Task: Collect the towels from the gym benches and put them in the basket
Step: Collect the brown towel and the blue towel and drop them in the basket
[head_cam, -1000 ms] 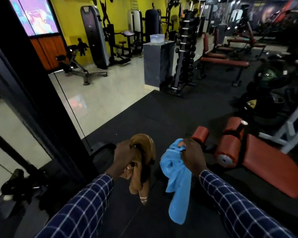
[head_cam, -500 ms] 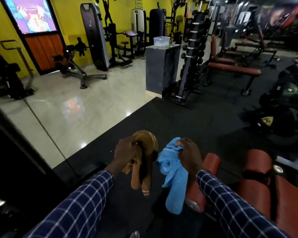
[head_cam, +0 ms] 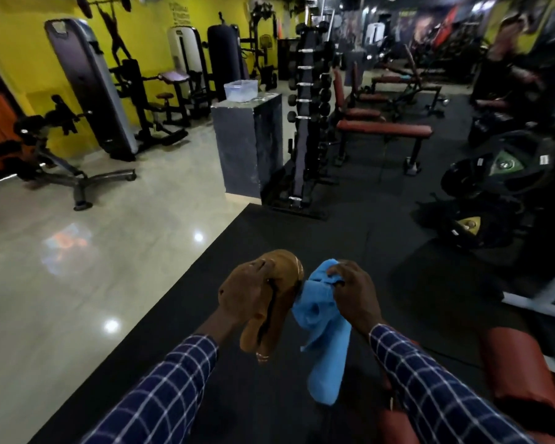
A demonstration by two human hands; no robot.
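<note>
- Moved since half a second earlier: viewpoint advanced over the black rubber floor mat (head_cam: 334,225). The dark frame at far left dropped out of view.
- Glossy beige tiled floor (head_cam: 77,267) lay left of the mat edge. Risk, my read: a slick surface and a seam to cross with both hands full could mean a slip or trip.
- Clear plastic tub (head_cam: 241,90) sat on top of the dark stone-look pedestal (head_cam: 247,145), ahead and well apart from both hands. It was probably the basket, but I couldn't confirm that. It showed larger than before. Risk: a tossed towel could miss it or shove the light tub off.
- Black dumbbell rack (head_cam: 308,107) stood just right of the pedestal. Risk: an elbow or a hanging towel could clip it on approach.
- Left hand (head_cam: 247,290) gripped the bunched brown cloth towel (head_cam: 269,331), fingers curled over the top fold, with the tail hanging below. Same grip as before.
- Right hand (head_cam: 354,290) pinched the light blue cloth towel (head_cam: 327,357) near its top, same as before. Its tail hung free, lower than the brown one. Risk: with that small a hold it could slip out or snag.
- Both towels were in hand and neither was in the tub yet. They hung just beside each other; I couldn't tell if they touched.
- Red padded bench with roller pads (head_cam: 519,366) slid from right beside the right hand to the lower-right corner. Risk: the blue tail could catch on it.
</note>
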